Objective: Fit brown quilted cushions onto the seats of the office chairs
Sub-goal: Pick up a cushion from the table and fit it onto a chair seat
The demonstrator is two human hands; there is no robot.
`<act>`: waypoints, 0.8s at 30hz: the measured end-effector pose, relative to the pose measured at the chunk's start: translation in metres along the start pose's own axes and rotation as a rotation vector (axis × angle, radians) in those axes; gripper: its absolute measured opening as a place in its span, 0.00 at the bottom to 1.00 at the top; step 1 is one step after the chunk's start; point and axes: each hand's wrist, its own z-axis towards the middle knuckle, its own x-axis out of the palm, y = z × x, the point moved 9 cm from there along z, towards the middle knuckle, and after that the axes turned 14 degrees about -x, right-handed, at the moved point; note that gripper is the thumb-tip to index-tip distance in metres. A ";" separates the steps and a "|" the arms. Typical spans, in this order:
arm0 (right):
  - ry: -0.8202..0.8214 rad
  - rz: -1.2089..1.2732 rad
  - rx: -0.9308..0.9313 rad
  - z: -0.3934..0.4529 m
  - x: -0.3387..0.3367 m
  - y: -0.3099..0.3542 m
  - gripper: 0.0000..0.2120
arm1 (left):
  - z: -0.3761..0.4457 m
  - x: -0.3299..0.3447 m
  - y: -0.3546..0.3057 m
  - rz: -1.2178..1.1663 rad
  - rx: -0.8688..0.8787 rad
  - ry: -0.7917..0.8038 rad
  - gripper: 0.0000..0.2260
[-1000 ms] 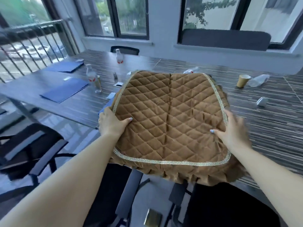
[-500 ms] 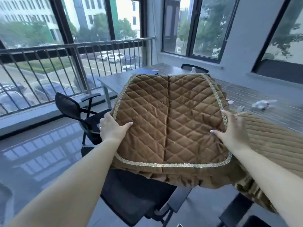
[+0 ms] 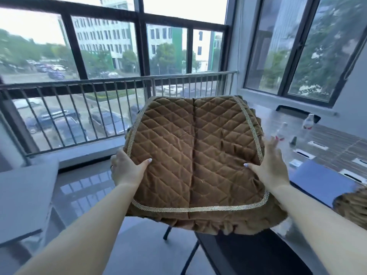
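Brown quilted cushion point(image 3: 195, 161) hangs in the air between both hands, well above the dark chair point(image 3: 248, 253) at the lower right, where half a second ago a chair sat under its left half. The left hand point(image 3: 127, 170) grips the left edge as before, thumb on top. The right hand point(image 3: 273, 167) clasps the right edge, thumb on top, fingers now splayed upward. Behind, the railing point(image 3: 79, 84) has replaced the table point(image 3: 337, 141), which now lies right, a blue folder point(image 3: 321, 183) at its near edge.
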 end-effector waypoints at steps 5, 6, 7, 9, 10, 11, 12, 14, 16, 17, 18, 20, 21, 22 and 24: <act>0.029 0.036 0.054 0.057 0.066 0.046 0.42 | 0.086 -0.021 0.019 -0.021 -0.027 -0.029 0.40; 0.033 0.065 0.064 0.068 0.078 0.051 0.38 | 0.101 -0.022 0.021 -0.022 -0.030 -0.035 0.40; 0.042 0.084 0.087 0.078 0.090 0.054 0.34 | 0.117 -0.021 0.023 -0.020 -0.034 -0.040 0.40; 0.061 0.102 0.105 0.102 0.119 0.062 0.29 | 0.151 -0.015 0.025 -0.017 -0.045 -0.044 0.40; 0.068 0.103 0.100 0.118 0.134 0.066 0.29 | 0.170 -0.010 0.025 -0.017 -0.047 -0.044 0.40; 0.067 0.102 0.096 0.134 0.150 0.069 0.29 | 0.189 -0.003 0.024 -0.015 -0.058 -0.044 0.40; 0.063 0.097 0.088 0.155 0.167 0.071 0.29 | 0.212 0.007 0.021 -0.008 -0.077 -0.037 0.40; 0.048 0.102 0.053 0.190 0.194 0.075 0.27 | 0.250 0.023 0.014 0.007 -0.120 -0.017 0.41; 0.032 0.102 0.022 0.232 0.220 0.080 0.24 | 0.292 0.046 0.003 0.021 -0.152 0.012 0.41; 0.031 0.097 0.011 0.251 0.230 0.082 0.22 | 0.311 0.057 -0.002 0.035 -0.171 0.025 0.42; 0.030 0.093 0.009 0.277 0.242 0.084 0.22 | 0.336 0.072 -0.011 0.045 -0.190 0.043 0.42; 0.034 0.085 -0.003 0.311 0.255 0.088 0.22 | 0.367 0.094 -0.025 0.036 -0.229 0.081 0.43; 0.024 0.075 -0.008 0.329 0.260 0.089 0.21 | 0.383 0.104 -0.033 0.023 -0.245 0.096 0.43; 0.010 0.051 -0.008 0.347 0.263 0.090 0.20 | 0.399 0.118 -0.043 0.014 -0.255 0.115 0.44; -0.026 0.005 -0.010 0.372 0.264 0.090 0.19 | 0.424 0.140 -0.060 -0.005 -0.263 0.154 0.45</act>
